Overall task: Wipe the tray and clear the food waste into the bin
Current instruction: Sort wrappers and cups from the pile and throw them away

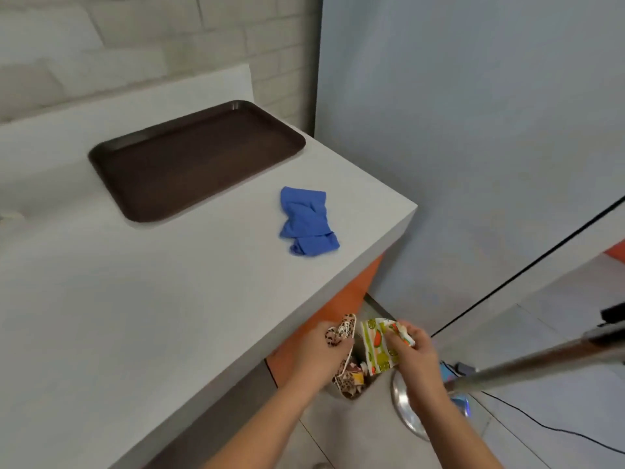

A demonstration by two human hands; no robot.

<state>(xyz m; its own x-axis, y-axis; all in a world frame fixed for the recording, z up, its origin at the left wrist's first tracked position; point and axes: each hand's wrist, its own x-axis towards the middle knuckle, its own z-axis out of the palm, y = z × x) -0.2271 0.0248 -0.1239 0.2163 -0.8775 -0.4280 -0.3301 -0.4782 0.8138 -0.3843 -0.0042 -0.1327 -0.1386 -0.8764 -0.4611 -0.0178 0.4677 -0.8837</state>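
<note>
two hands just past the counter edge, above one bin: left hand grips a leopard-print wrapper, right hand pinches a fruit-print wrapper. one blue cloth lies near the counter corner; one brown tray sits beyond, apart from it.

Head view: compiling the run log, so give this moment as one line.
left hand grips leopard-print wrapper | right hand pinches fruit-print wrapper | both above open bin | brown rectangular tray empty | blue crumpled cloth beside it
</note>
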